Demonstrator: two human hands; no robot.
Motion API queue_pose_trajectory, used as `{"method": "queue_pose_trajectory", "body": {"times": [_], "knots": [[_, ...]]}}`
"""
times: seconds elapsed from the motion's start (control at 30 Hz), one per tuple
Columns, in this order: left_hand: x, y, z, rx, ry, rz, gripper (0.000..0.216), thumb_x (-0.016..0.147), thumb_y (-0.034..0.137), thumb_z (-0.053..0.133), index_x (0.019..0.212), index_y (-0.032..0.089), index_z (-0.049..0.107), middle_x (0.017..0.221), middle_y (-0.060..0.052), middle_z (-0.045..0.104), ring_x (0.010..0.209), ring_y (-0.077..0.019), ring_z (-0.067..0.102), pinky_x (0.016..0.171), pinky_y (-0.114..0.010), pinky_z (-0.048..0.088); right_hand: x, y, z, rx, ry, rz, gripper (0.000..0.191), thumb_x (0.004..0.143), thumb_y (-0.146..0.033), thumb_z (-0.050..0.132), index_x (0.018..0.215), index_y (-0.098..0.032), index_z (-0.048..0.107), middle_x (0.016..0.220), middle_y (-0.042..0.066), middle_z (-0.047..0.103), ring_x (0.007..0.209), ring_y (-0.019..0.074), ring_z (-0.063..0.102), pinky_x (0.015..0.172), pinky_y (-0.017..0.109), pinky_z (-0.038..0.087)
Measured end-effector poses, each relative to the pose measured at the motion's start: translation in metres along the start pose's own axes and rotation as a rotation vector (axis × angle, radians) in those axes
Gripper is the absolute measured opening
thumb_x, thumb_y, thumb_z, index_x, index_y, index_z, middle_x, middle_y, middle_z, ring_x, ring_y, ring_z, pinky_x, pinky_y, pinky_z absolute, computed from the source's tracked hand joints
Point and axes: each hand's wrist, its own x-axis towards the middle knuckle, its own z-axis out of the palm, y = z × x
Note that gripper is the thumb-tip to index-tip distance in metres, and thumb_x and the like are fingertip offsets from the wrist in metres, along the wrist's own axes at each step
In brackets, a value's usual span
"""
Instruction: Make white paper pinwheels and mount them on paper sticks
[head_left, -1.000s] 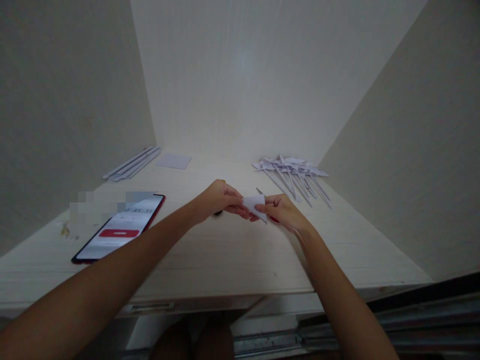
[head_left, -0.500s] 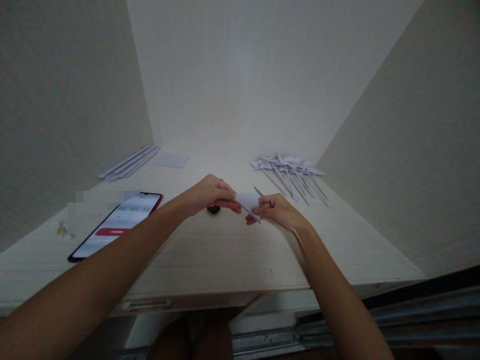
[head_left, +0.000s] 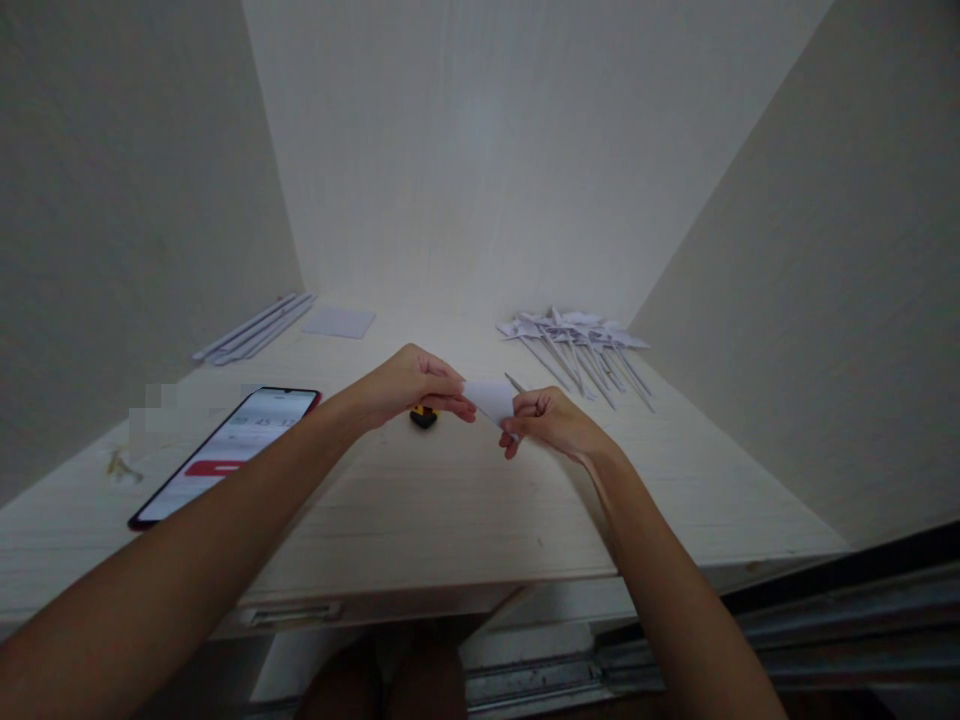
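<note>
A small piece of white paper (head_left: 491, 398) is held between my two hands above the middle of the desk. My left hand (head_left: 429, 384) pinches its left corner between thumb and fingers. At the right edge, my right hand (head_left: 541, 415) is closed on the paper, thumb in front and fingertips curled below. The tip of a thin pointed tool (head_left: 514, 382) shows just behind the right hand; the rest of it is hidden. Under my left hand lies a black and yellow object (head_left: 424, 417), partly covered.
Paper pinwheels on sticks (head_left: 577, 340) lie piled at the back right. Rolled paper sticks (head_left: 255, 330) and a square paper sheet (head_left: 339, 321) are at the back left. A phone (head_left: 232, 450) showing a timer lies by my left forearm. Walls enclose the desk (head_left: 450, 530).
My left hand has shifted slightly left, uncovering more of the black and yellow object. The paper's lower corner has turned up toward my right fingers. Both hands keep hold of it.
</note>
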Motion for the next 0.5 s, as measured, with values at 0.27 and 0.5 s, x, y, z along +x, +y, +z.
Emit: {"method": "queue_pose_trajectory", "body": {"times": [0.27, 0.5], "knots": [[0.0016, 0.0013, -0.0029, -0.01, 0.017, 0.006, 0.009, 0.072, 0.016, 0.065, 0.07, 0.008, 0.069, 0.071, -0.011, 0.071, 0.069, -0.0153, 0.069, 0.065, -0.016, 0.052, -0.0007, -0.0023, -0.0008, -0.033, 0.004, -0.039, 0.013, 0.068, -0.022, 0.07, 0.074, -0.013, 0.063, 0.07, 0.003, 0.07, 0.059, 0.013, 0.067, 0.06, 0.024, 0.048], [0.0042, -0.0026, -0.0023, -0.016, 0.045, 0.018, 0.011, 0.073, 0.018, 0.065, 0.072, 0.008, 0.069, 0.072, -0.012, 0.071, 0.068, -0.0154, 0.069, 0.067, -0.018, 0.054, -0.0013, -0.0048, -0.0004, -0.101, 0.036, -0.047, 0.021, 0.067, -0.026, 0.07, 0.074, -0.015, 0.054, 0.051, -0.003, 0.062, 0.035, 0.0065, 0.051, 0.037, 0.018, 0.035]]}}
